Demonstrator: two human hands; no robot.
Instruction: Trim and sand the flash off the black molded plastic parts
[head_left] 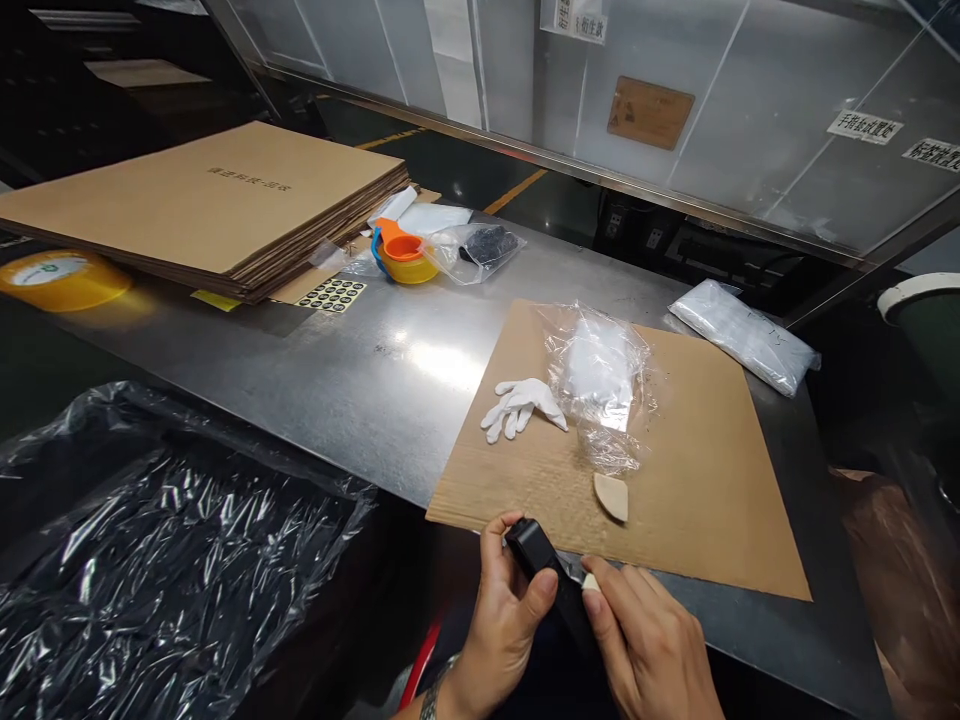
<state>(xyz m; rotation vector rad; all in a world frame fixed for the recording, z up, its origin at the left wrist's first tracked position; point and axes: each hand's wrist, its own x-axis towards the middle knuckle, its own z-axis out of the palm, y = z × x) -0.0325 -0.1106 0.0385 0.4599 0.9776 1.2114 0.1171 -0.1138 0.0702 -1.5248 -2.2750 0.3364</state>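
A black elongated object (534,548) is tilted at the table's front edge, gripped near its upper end by my left hand (504,620). My right hand (651,630) pinches a small white piece (590,582) against the black object's right side. Just beyond the hands, a cream wedge-shaped pad (612,497) lies on a flat cardboard sheet (697,470). Farther up the sheet are a white glove (523,408) and a clear plastic bag with white contents (600,370).
Stacked cardboard (247,200) and yellow tape (67,278) occupy the back left. An orange and yellow tape dispenser (405,250) stands beside a bagged dark item (487,245). Plastic-wrapped packets (742,335) lie back right. Black plastic sheeting (172,560) is at lower left.
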